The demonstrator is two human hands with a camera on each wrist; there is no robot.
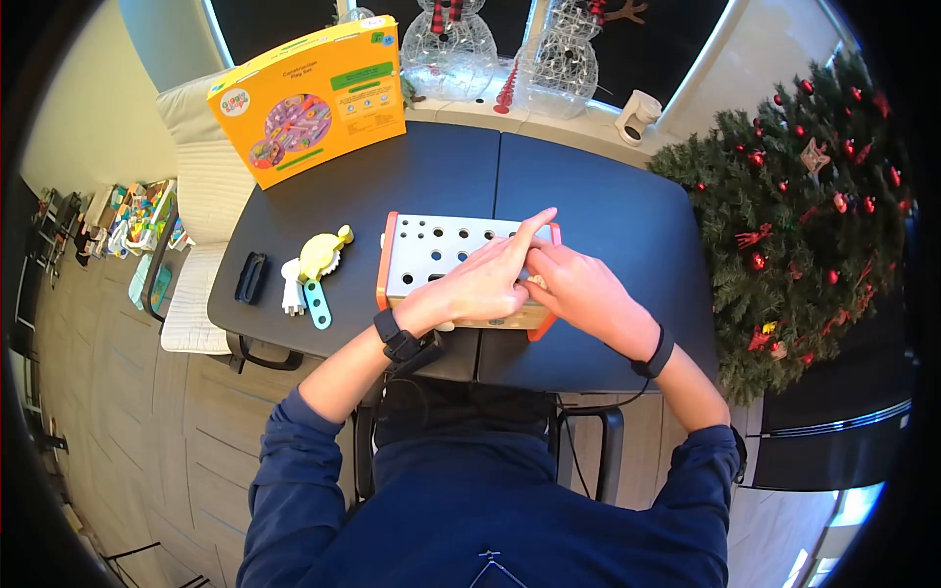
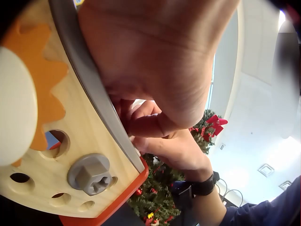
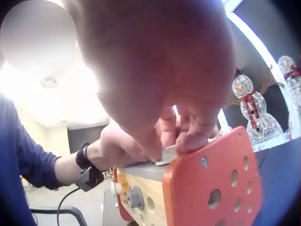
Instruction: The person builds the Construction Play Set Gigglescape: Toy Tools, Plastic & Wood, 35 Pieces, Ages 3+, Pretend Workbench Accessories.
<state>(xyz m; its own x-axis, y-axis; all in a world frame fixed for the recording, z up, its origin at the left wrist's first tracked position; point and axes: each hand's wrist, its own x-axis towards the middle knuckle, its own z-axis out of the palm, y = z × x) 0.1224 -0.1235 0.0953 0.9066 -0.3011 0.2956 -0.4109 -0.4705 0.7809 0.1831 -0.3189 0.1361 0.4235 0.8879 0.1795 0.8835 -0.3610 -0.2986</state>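
A wooden toy workbench with a grey, hole-studded top (image 1: 421,257) and red end panels (image 3: 221,183) stands before me. My left hand (image 1: 480,279) lies across the right part of its top, index finger stretched out straight; its other fingertips are hidden. Beside it, my right hand (image 1: 588,294) bends its fingers down at the right end. In the right wrist view its thumb and fingers pinch a small, light flat piece (image 3: 167,155) close to the red panel's edge. A grey bolt head (image 2: 90,173) sticks out of the bench's wooden front side.
Left of the bench lie a yellow toy piece (image 1: 321,257), a teal holed strip (image 1: 317,305), a white piece (image 1: 293,286) and a black strap-like item (image 1: 251,277). A yellow play-set box (image 1: 309,98) stands at the back left. A decorated tree (image 1: 784,225) borders the table's right.
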